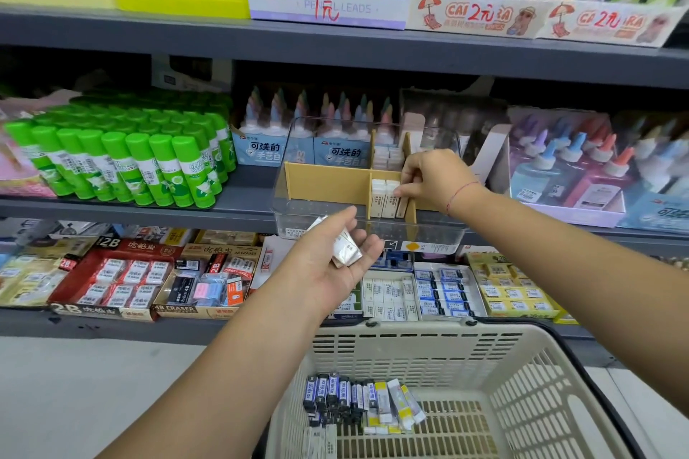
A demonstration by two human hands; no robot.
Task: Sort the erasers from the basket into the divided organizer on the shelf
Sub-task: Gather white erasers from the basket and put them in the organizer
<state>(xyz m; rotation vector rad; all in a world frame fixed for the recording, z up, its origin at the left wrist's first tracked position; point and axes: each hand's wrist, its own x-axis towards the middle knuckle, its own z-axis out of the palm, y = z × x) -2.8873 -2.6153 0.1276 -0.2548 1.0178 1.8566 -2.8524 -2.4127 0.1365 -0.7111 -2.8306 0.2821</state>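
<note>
Sorting is barely begun: few erasers [384, 197] stand in the organizer [320, 184]. The right hand [428, 179] pinches one eraser [401, 204] into it, the left hand [335, 268] grips spares [346, 251], and most lie in the basket [410, 358].

Organizer [324, 183] left compartment free, upper shelf [335, 48] overhead

shelving [335, 45]: grey metal, three tiers | glue sticks [123, 164]: green, middle tier | floor [93, 395]: pale

Clear glossy plastic organizer [298, 205], matt cardboard-like dividers [328, 183], perforated cream plastic basket [522, 376], paper-sleeved erasers [384, 197]
</note>
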